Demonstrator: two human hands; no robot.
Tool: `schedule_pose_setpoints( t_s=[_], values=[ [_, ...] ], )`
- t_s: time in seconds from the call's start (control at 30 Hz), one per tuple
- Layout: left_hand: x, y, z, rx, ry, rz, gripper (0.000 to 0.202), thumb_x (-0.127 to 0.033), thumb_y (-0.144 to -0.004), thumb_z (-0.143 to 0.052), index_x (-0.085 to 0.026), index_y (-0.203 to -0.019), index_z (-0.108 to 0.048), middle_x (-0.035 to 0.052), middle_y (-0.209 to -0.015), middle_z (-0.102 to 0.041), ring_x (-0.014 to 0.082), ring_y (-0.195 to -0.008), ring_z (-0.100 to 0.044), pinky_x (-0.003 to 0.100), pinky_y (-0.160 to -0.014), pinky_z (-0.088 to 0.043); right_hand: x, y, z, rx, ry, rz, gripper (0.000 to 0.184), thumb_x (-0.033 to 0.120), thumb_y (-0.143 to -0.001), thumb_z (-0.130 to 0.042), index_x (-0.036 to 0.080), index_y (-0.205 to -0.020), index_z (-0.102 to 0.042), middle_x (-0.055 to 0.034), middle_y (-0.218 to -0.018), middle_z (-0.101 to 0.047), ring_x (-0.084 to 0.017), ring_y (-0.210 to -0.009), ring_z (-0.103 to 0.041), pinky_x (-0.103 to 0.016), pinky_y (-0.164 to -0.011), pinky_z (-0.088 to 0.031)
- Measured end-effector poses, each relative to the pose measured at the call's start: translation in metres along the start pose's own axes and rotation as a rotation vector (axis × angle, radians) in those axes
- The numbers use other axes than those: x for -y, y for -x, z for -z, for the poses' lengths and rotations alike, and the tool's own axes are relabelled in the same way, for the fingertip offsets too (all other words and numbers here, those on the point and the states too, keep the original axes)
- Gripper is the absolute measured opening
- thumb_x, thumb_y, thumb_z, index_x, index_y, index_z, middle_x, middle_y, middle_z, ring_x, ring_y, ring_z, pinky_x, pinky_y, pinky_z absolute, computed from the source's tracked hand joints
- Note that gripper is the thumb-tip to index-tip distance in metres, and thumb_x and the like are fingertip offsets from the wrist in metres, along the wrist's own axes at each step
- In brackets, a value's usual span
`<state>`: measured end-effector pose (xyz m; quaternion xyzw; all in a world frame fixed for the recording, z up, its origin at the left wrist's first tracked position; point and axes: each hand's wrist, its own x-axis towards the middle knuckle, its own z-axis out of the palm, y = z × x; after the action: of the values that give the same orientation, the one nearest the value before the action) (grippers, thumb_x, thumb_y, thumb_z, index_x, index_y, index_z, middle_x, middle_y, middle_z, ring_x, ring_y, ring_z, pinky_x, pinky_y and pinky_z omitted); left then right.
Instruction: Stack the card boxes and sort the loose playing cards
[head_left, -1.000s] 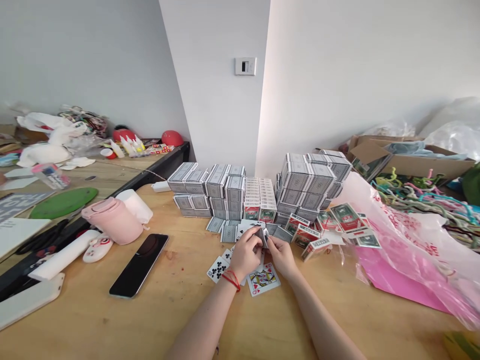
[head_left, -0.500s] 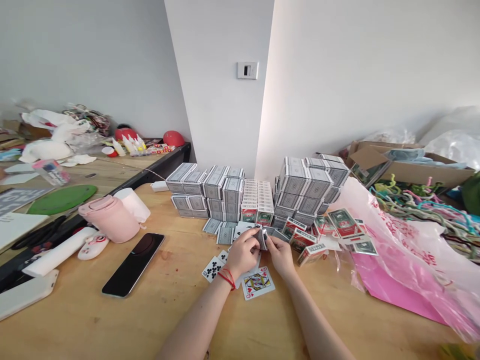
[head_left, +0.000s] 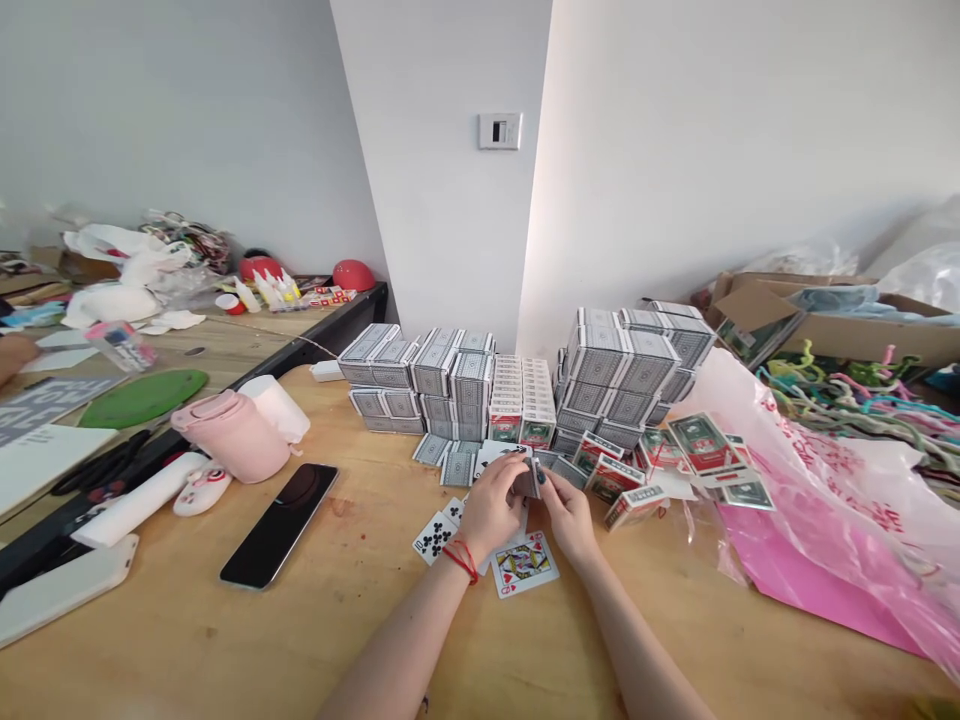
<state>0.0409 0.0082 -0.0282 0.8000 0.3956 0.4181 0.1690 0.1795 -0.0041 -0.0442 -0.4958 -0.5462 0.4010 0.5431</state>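
Note:
Between my two hands is a small deck of playing cards, its patterned back partly showing. My left hand, with a red string at the wrist, is closed round the deck's left side. The fingers of my right hand pinch its right edge. Below them a queen of hearts lies face up on the wooden table. A ten of clubs lies face up by my left wrist, with other cards partly hidden under that hand. Face-down cards lie just behind.
Stacked grey-backed card decks stand behind my hands, beside rows of card boxes. Loose red-and-green card boxes lie at right, near pink plastic wrapping. At left are a phone, a pink cup and a white mouse.
The whole view has shifted slightly, so things sit a little farther right. Both hands stay on the deck, with only small finger movement.

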Motion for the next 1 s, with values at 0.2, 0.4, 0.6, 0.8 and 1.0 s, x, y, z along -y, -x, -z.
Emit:
schedule_pose_setpoints(
  t_s=[0.2, 0.4, 0.6, 0.8, 1.0],
  values=[
    [0.004, 0.001, -0.002, -0.008, -0.015, 0.020, 0.060, -0.001, -0.066, -0.048, -0.024, -0.121, -0.043, 0.0051, -0.122, -0.051, 0.0198, -0.115, -0.046, 0.041, -0.099, -0.040, -0.008, 0.003, -0.005, 0.047, 0.019, 0.020, 0.044, 0.038, -0.075, -0.054, 0.017, -0.114, -0.057, -0.0096, -0.113, -0.060, -0.027, -0.099, -0.057, -0.040, -0.087, -0.043],
    [0.003, -0.001, 0.000, 0.004, -0.005, 0.041, 0.054, -0.005, -0.069, -0.051, -0.024, -0.119, -0.045, 0.0056, -0.120, -0.052, 0.0206, -0.114, -0.046, 0.043, -0.097, -0.040, -0.006, 0.004, -0.003, -0.012, 0.169, 0.050, 0.034, 0.032, -0.076, -0.049, 0.020, -0.105, -0.063, -0.0071, -0.100, -0.067, -0.026, -0.089, -0.061, -0.039, -0.080, -0.046],
    [-0.001, -0.004, 0.005, -0.089, 0.145, 0.046, 0.018, -0.019, -0.080, -0.049, -0.022, -0.097, -0.057, 0.0054, -0.101, -0.060, 0.0178, -0.099, -0.054, 0.035, -0.087, -0.045, -0.005, 0.000, 0.002, -0.087, 0.088, 0.021, 0.025, 0.036, -0.075, -0.051, 0.019, -0.087, -0.064, -0.0073, -0.086, -0.068, -0.023, -0.081, -0.060, -0.034, -0.075, -0.046],
    [0.003, -0.003, 0.002, -0.099, 0.280, 0.262, 0.019, -0.027, -0.086, -0.040, -0.019, -0.093, -0.055, 0.0041, -0.089, -0.061, 0.0139, -0.081, -0.057, 0.025, -0.070, -0.046, 0.002, 0.001, -0.004, 0.100, -0.212, -0.150, 0.030, 0.042, -0.071, -0.059, 0.016, -0.086, -0.058, -0.0036, -0.068, -0.062, -0.016, -0.057, -0.057, -0.027, -0.052, -0.046],
    [0.007, -0.003, -0.003, -0.137, 0.250, 0.350, 0.015, -0.030, -0.083, -0.043, -0.018, -0.087, -0.052, -0.0002, -0.070, -0.055, 0.0117, -0.062, -0.051, 0.023, -0.058, -0.042, 0.006, 0.006, -0.008, 0.253, -0.220, -0.172, 0.029, 0.031, -0.067, -0.064, 0.019, -0.088, -0.050, 0.0019, -0.067, -0.057, -0.012, -0.051, -0.053, -0.022, -0.045, -0.044]
  ],
)
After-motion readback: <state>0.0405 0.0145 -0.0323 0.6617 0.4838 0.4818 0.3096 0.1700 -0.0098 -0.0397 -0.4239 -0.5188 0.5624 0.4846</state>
